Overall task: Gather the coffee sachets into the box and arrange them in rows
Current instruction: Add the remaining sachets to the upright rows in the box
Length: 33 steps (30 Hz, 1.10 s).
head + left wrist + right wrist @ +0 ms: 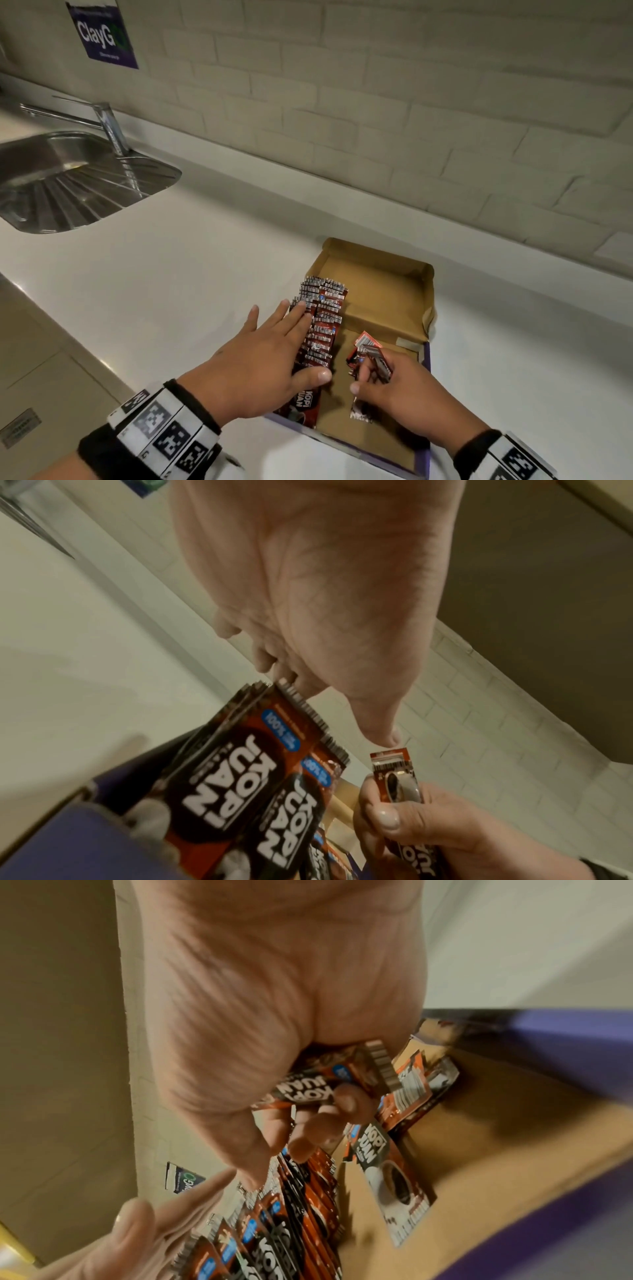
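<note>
An open cardboard box [387,291] with purple outer walls lies on the white counter. Along its left side stands a long row of red-brown coffee sachets [323,322] [240,785] [274,1231]. My left hand [274,353] [308,593] lies flat on that row with straight fingers, thumb at the near end. My right hand [394,387] [274,1015] is inside the box and grips a small bunch of sachets [371,356] [329,1080] [397,775]. One loose sachet [394,1183] lies on the box floor under it.
A steel sink [68,181] with a tap [109,126] sits at the far left of the counter [191,274]. A brick-pattern wall [411,102] runs behind the box, with a purple sign [102,34] on it.
</note>
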Motion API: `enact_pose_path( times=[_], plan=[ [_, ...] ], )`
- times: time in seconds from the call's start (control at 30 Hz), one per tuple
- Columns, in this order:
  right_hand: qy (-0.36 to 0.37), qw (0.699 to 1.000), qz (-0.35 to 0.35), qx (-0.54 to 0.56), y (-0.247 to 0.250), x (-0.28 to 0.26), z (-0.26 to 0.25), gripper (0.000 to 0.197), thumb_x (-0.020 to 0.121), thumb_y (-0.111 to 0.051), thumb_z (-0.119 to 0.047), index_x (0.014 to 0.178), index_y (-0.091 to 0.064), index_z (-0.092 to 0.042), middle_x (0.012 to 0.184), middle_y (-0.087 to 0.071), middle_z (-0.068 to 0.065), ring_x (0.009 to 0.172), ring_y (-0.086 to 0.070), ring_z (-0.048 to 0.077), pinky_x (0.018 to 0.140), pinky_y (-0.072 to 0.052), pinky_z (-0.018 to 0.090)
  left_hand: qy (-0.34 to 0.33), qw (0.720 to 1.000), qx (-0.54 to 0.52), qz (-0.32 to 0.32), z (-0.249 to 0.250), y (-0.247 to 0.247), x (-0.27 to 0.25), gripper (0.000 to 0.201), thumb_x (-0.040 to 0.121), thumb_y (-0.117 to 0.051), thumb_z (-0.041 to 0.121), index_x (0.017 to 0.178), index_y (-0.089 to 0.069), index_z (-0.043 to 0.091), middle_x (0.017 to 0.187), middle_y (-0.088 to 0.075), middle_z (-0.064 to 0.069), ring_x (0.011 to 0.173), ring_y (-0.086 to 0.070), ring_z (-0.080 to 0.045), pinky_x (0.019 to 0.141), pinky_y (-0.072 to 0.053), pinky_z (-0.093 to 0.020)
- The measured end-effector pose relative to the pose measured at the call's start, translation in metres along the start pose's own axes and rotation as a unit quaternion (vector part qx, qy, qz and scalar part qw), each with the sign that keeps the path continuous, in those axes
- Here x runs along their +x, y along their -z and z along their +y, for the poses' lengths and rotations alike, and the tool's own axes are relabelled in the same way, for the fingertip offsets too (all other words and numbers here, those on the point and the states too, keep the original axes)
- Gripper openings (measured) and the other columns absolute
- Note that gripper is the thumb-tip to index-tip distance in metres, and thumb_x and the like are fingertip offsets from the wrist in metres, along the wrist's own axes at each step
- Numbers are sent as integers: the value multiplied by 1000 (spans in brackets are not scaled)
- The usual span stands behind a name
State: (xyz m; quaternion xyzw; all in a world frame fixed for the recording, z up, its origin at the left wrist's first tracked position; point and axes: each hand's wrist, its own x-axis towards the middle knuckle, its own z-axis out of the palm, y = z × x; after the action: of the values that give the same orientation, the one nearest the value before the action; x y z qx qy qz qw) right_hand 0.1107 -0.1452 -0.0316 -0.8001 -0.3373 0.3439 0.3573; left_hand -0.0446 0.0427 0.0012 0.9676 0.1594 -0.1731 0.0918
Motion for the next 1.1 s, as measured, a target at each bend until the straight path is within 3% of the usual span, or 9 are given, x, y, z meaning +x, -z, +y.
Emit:
enact_pose_path(
  times=[0.13,0.27,0.43,0.57,0.83,1.0,1.1],
  plan=[
    [-1,1000,-13,-14,-1,0,1,20,85,-80,-35,86,-68,-18,86,-73,3,68,-62,2,69,-52,18,-3,1000,12,-4,-1,3,5,107,77,-4,88,160,7,21,167,14,4,152,19,-14,124,6,-52],
    [-5,1000,-4,1,4,0,3,18,85,-81,-31,85,-68,-18,77,-69,-2,65,-60,0,66,-48,14,3,1000,13,-12,-4,1,1,106,77,-5,88,160,9,23,166,16,4,152,19,-15,124,7,-51],
    [-4,1000,1,-3,9,-2,2,19,85,-80,-31,78,-65,-23,87,-73,4,68,-63,2,67,-49,14,22,998,-56,16,-11,7,7,118,64,3,95,159,11,26,166,17,3,153,18,-16,125,7,-45],
    [-20,1000,10,-13,12,-3,4,18,85,-79,-35,79,-66,-24,89,-73,3,70,-62,1,71,-50,18,39,992,-123,-5,-14,9,11,111,71,-11,90,159,14,27,167,12,1,153,14,-16,126,4,-43],
    [-39,999,22,-5,11,-4,4,19,85,-79,-36,81,-66,-23,89,-73,2,76,-67,11,85,-56,34,12,979,-204,3,-17,5,14,112,67,-17,93,157,15,36,166,14,8,152,15,-9,126,4,-39],
    [-48,998,35,4,13,-4,2,18,84,-79,-36,81,-67,-23,87,-72,4,82,-68,21,88,-56,39,13,946,-323,32,-28,16,19,104,74,-33,87,157,9,41,167,6,12,152,-4,-4,122,-12,-29],
    [-62,997,46,3,12,-1,0,21,85,-79,-38,85,-68,-20,89,-73,3,87,-69,19,88,-56,38,-6,918,-396,23,-34,18,22,105,73,-38,91,156,9,46,163,-18,18,143,-26,6,116,-26,-22]
  ],
)
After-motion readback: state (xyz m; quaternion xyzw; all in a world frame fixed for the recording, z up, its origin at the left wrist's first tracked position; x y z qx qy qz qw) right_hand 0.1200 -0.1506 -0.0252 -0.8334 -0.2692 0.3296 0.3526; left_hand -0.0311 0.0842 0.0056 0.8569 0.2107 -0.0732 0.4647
